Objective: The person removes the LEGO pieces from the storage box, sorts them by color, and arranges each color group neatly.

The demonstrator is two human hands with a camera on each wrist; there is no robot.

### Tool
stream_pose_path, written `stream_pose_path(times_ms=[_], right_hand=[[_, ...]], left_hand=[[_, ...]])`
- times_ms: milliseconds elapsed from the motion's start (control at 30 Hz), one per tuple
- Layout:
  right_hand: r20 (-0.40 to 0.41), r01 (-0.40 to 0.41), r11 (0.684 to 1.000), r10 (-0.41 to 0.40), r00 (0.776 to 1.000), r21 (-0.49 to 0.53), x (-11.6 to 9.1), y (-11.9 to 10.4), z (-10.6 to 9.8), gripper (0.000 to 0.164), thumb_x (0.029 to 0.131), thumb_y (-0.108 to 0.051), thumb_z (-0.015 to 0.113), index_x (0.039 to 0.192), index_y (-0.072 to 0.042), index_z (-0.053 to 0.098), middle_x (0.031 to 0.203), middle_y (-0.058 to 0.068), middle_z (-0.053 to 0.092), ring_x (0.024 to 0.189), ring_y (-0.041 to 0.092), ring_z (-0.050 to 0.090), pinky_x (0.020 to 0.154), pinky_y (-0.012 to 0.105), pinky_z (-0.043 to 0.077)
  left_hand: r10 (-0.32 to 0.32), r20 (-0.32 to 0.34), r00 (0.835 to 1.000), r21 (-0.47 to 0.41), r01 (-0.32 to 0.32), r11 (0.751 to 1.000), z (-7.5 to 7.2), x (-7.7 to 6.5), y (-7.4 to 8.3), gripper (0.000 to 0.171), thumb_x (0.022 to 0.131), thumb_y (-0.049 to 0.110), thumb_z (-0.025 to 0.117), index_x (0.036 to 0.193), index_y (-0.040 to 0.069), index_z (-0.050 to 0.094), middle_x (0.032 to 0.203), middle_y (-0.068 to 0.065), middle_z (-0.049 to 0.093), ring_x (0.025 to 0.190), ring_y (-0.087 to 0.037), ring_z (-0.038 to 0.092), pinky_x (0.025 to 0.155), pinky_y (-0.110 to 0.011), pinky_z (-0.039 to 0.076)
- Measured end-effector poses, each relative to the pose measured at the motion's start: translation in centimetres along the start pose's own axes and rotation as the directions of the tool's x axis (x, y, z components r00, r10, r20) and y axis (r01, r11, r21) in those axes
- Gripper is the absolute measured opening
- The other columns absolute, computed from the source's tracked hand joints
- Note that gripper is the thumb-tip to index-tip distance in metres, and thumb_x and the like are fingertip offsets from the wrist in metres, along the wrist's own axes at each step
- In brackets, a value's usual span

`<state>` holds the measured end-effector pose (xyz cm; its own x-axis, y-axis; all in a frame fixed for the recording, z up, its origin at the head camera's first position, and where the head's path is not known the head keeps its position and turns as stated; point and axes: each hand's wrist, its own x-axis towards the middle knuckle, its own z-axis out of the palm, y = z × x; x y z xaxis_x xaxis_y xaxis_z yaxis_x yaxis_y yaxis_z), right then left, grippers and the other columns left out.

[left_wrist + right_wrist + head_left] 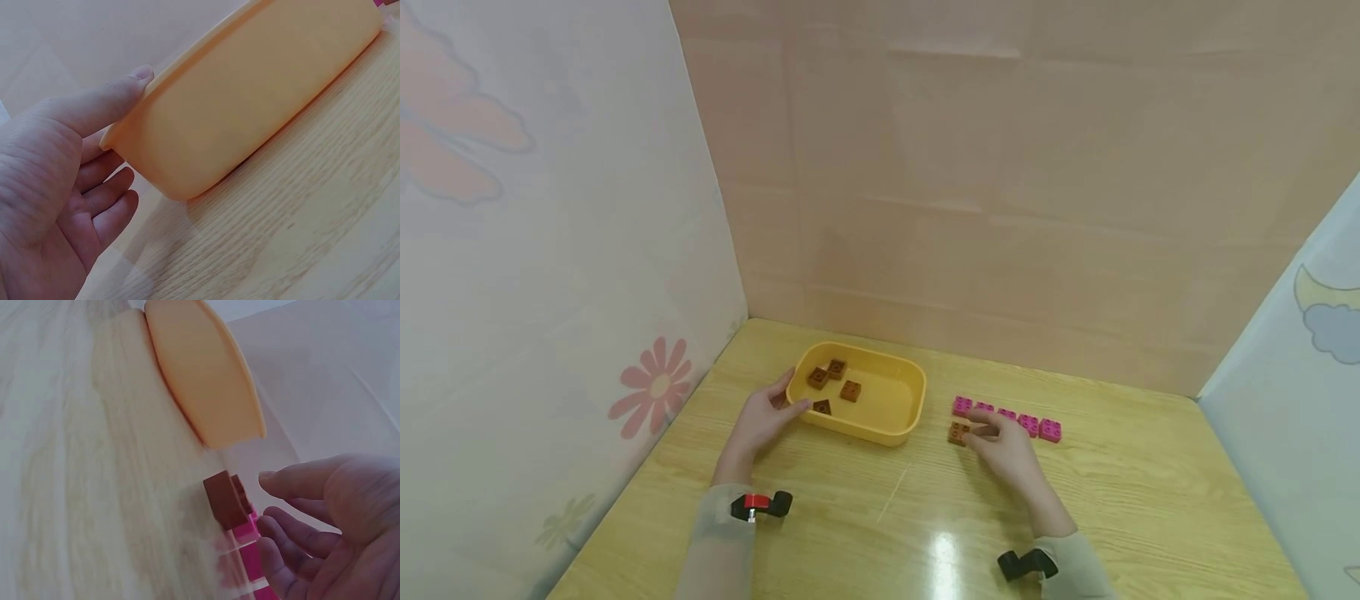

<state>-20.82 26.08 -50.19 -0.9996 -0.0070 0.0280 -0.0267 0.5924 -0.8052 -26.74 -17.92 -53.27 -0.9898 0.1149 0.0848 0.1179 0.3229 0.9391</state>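
Observation:
A yellow plastic tray [895,435] stands on the table with several brown toy bricks [851,391] in it. My left hand [762,423] grips its left end, thumb over the rim and fingers around the outer side, as the left wrist view also shows. Right of the tray, one brown brick [958,432] sits studs up in front of a row of pink bricks [1050,430]. My right hand [1006,450] is beside that brown brick, its fingers loosely bent and partly covering the pink row. In the right wrist view a small gap separates the fingertips from the brown brick [226,500].
The wood-grain table [850,517] meets a plain tan back wall [1000,208]. A flower-printed sheet [572,333] rises at the left, and another printed sheet [1285,358] at the right. Both wrists wear black camera straps.

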Motion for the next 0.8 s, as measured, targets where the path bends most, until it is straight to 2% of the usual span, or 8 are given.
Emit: stream_pose_path(times_ms=[167,300,433,600,700,800], right_hand=[[-0.018,0.012,1.000,-0.012,1.000,-0.021,0.0,-1.1,-0.1,0.041,0.097,-0.014,0.080,0.138,-0.013,0.073,0.120,0.008,0.076,0.115,0.031,0.071,0.088,0.041,0.064],[-0.034,0.028,0.999,-0.029,0.999,-0.018,0.1,-1.9,0.2,0.040,0.097,-0.012,0.080,0.136,-0.009,0.073,0.121,0.012,0.076,0.114,0.033,0.072,0.089,0.041,0.064],[-0.048,0.078,0.997,-0.077,0.996,0.028,0.6,-3.1,0.9,0.040,0.097,-0.009,0.080,0.136,-0.005,0.072,0.125,0.017,0.075,0.114,0.033,0.071,0.094,0.043,0.063],[-0.062,0.132,0.984,-0.125,0.990,0.121,1.9,-5.7,2.7,0.036,0.097,-0.010,0.080,0.133,-0.006,0.075,0.126,0.013,0.075,0.112,0.029,0.071,0.098,0.045,0.061],[-0.025,0.160,0.970,-0.158,0.987,0.183,2.9,-7.7,4.4,0.036,0.097,-0.009,0.080,0.132,-0.007,0.075,0.129,0.013,0.074,0.112,0.028,0.071,0.100,0.047,0.060],[0.056,0.164,0.960,-0.181,0.982,0.227,4.1,-9.4,6.4,0.038,0.097,-0.009,0.080,0.134,-0.007,0.074,0.133,0.018,0.072,0.114,0.030,0.071,0.098,0.047,0.062]], left_hand=[[0.023,0.010,1.000,-0.034,-0.023,0.999,0.2,0.2,-0.2,0.087,0.096,0.030,0.084,0.164,0.002,0.037,0.167,-0.016,0.038,0.147,-0.036,0.048,0.115,-0.038,0.045],[0.031,0.014,0.999,-0.033,-0.031,0.999,0.3,0.2,-0.3,0.087,0.096,0.031,0.084,0.164,0.002,0.038,0.167,-0.015,0.038,0.146,-0.035,0.049,0.115,-0.039,0.046],[0.021,0.014,1.000,-0.028,-0.021,0.999,0.3,0.1,-0.2,0.087,0.096,0.031,0.084,0.164,0.002,0.038,0.168,-0.013,0.038,0.147,-0.033,0.048,0.116,-0.039,0.044],[0.016,0.009,1.000,-0.025,-0.015,1.000,0.1,0.1,-0.1,0.087,0.096,0.031,0.084,0.164,0.002,0.037,0.168,-0.014,0.036,0.148,-0.034,0.046,0.117,-0.038,0.043],[0.025,0.006,1.000,-0.017,-0.025,1.000,0.0,0.1,-0.2,0.086,0.097,0.029,0.083,0.164,0.000,0.036,0.168,-0.016,0.036,0.148,-0.036,0.046,0.116,-0.040,0.043],[0.027,0.004,1.000,-0.017,-0.027,0.999,0.0,0.1,-0.3,0.086,0.097,0.028,0.083,0.163,0.000,0.037,0.168,-0.016,0.036,0.148,-0.036,0.046,0.116,-0.039,0.043]])
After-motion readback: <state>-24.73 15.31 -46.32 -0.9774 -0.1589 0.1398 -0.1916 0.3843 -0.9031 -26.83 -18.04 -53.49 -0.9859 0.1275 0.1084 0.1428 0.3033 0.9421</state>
